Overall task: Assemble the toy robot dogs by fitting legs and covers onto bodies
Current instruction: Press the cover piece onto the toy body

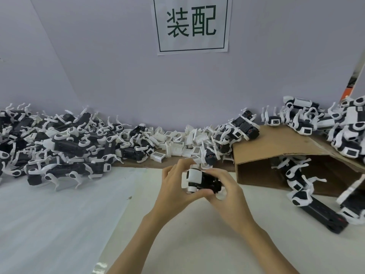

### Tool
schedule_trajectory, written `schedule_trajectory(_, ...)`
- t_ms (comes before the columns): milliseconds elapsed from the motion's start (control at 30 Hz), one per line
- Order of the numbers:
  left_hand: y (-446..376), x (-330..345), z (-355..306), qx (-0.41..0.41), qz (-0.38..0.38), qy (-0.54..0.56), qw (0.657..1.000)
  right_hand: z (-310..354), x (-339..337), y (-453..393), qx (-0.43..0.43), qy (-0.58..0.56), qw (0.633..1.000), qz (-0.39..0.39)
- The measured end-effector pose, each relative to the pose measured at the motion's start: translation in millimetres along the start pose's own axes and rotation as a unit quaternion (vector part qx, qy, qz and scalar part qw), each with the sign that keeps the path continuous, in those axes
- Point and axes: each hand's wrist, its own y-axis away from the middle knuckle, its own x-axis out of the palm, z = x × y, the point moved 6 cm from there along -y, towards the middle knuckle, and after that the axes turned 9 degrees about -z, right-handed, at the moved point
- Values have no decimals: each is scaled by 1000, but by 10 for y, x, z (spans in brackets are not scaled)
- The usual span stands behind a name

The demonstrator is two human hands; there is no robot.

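A black toy dog body with a white head end is held just above the table, in front of the middle of the bench. My left hand grips it from the left and below, with the thumb under it and the fingers spread behind the white end. My right hand grips its black right end, with the fingers curled over the top. A white leg piece shows under my right fingers. Loose white covers lie in a heap behind my hands.
Black-and-white dogs with legs are piled at the left. A tilted cardboard box at the right carries more dogs, and others lie inside it. A paper sign hangs on the grey wall. The table top is white.
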Motion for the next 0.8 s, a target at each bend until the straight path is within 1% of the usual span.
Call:
schedule_trajectory(67, -21, 8, 48, -7, 55, 22, 998, 29, -77, -24, -41, 65, 997, -25)
schedule_trajectory(100, -21, 0, 68, -6, 59, 21, 998, 32, -74, -23, -54, 80, 995, -21)
schedule_trajectory(167, -15, -38, 92, -31, 28, 30, 999, 44, -12, -5, -53, 63, 997, 5)
schedule_trajectory(233, -16, -36, 142, -116, 3, 95, 989, 65, 48, 22, -47, 39, 998, 8)
schedule_trajectory(300, -12, 1, 210, -220, 12, 154, 963, 106, 75, 44, -65, 67, 996, -7)
schedule_trajectory(367, -9, 25, 244, -289, 64, 182, 938, 100, 70, 38, -63, 92, 994, -14)
schedule_trajectory(433, 9, 25, 275, -330, 124, 243, 904, 13, 49, 21, -8, 62, 998, 0)
schedule_trajectory(467, 9, 10, 274, -345, 133, 281, 886, -54, 49, 13, 31, 32, 999, 17)
schedule_trajectory(500, 6, -9, 278, -350, 131, 299, 878, -119, 56, 9, 74, -4, 997, 37)
schedule_trajectory(533, -6, -16, 288, -341, 123, 296, 884, -173, 73, 9, 118, -41, 991, 57)
schedule_trajectory(600, -22, -14, 272, -295, 91, 252, 917, -254, 137, 32, 193, -102, 971, 94)
schedule_trajectory(633, -21, 0, 242, -271, 70, 238, 930, -280, 166, 43, 214, -121, 963, 105)
schedule_trajectory(700, -19, 30, 153, -234, 37, 233, 943, -298, 192, 44, 223, -153, 956, 114)
schedule_trajectory(800, -47, 31, 40, -194, 24, 239, 951, -245, 167, 25, 192, -179, 958, 117)
